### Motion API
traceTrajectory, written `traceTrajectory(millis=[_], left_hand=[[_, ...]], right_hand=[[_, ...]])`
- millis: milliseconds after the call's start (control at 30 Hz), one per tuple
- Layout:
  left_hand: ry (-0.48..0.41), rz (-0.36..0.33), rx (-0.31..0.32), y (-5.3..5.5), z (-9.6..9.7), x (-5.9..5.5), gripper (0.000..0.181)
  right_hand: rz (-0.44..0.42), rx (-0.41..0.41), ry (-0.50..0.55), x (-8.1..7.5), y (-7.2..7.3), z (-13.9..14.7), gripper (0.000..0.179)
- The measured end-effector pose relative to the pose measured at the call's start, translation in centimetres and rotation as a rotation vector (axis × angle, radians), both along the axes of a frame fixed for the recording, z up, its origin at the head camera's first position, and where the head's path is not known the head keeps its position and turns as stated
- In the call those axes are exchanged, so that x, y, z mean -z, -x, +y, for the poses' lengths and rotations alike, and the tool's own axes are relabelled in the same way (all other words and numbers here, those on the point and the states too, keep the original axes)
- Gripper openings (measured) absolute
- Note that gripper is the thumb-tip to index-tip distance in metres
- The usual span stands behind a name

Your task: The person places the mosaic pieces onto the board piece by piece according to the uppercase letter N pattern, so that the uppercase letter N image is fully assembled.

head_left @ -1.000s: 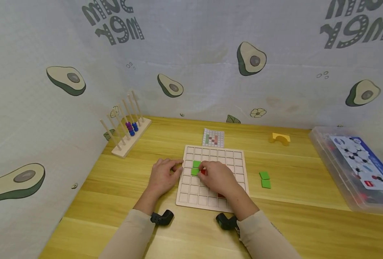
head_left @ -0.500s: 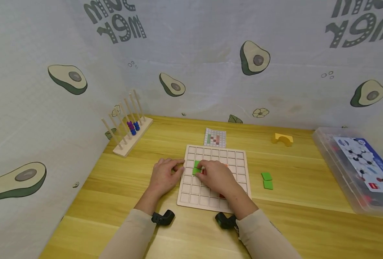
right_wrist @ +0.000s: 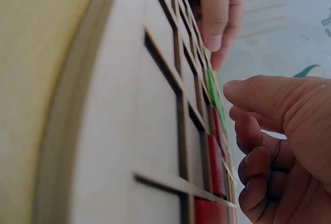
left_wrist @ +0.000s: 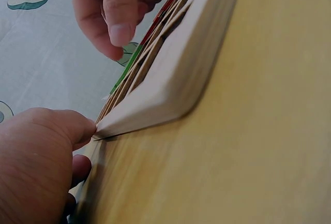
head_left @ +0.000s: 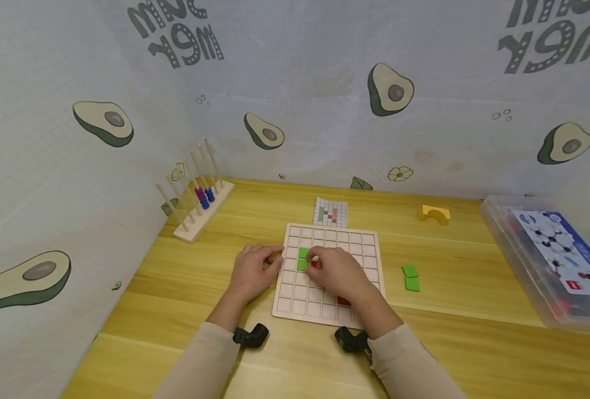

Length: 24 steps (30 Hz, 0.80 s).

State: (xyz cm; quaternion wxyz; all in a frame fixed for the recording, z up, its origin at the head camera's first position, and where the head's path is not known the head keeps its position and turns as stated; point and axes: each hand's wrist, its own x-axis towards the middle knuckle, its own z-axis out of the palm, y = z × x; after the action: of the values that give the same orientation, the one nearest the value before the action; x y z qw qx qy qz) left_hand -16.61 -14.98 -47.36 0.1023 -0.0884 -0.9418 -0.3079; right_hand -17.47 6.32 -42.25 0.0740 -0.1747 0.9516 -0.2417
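A square wooden grid board (head_left: 285, 290) lies on the table, with two green tiles (head_left: 303, 253) one above the other in its cells. Beside them, under my right fingertips, shows a red tile (head_left: 315, 265). Another red tile (head_left: 344, 301) is partly covered by my right wrist. My right hand (right_wrist: 289, 131) hovers over the board, thumb extended, other fingers loosely curled, nothing visible between them. At the board's left edge, my left hand (head_left: 252, 272) touches the rim with its extended index finger; the left wrist view has that fingertip right at the corner.
Two loose green tiles (head_left: 410, 271) lie right of the board. Behind it is a printed pattern card (head_left: 330, 213). A peg abacus (head_left: 204, 213) stands back left. At back right are a yellow arch block (head_left: 435, 211) and a clear plastic case (head_left: 557, 244).
My right fingertips have shifted slightly right, and more of the red tile beside the green ones shows than half a second ago. The left hand keeps its place at the rim.
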Motion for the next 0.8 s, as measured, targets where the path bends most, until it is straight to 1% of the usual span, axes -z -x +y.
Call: traceTrajectory(millis=[100,267,367,467,667,800], left_hand=[[-0.003,0.001,0.002,0.0,0.1,0.0,0.027],[-0.001,0.002,-0.005,0.0,0.1,0.0,0.028],[-0.001,0.002,-0.005,-0.1,0.1,0.0,0.028],[0.000,-0.001,-0.012,-0.1,0.0,0.0,0.029],[-0.009,-0.017,-0.025,-0.3,0.1,0.0,0.029],[-0.007,-0.021,-0.022,-0.3,0.2,0.0,0.029]], right_hand=[[-0.010,0.009,0.027,-0.4,-0.3,0.8,0.024],[-0.026,0.041,0.027,-1.2,-0.6,2.8,0.025],[-0.038,0.068,0.022,-1.3,-0.9,4.4,0.023],[-0.051,0.099,0.010,-1.4,-1.1,6.0,0.023],[-0.112,0.161,0.027,-1.3,-1.5,9.1,0.027],[-0.124,0.195,0.022,-1.1,-1.8,11.3,0.029]])
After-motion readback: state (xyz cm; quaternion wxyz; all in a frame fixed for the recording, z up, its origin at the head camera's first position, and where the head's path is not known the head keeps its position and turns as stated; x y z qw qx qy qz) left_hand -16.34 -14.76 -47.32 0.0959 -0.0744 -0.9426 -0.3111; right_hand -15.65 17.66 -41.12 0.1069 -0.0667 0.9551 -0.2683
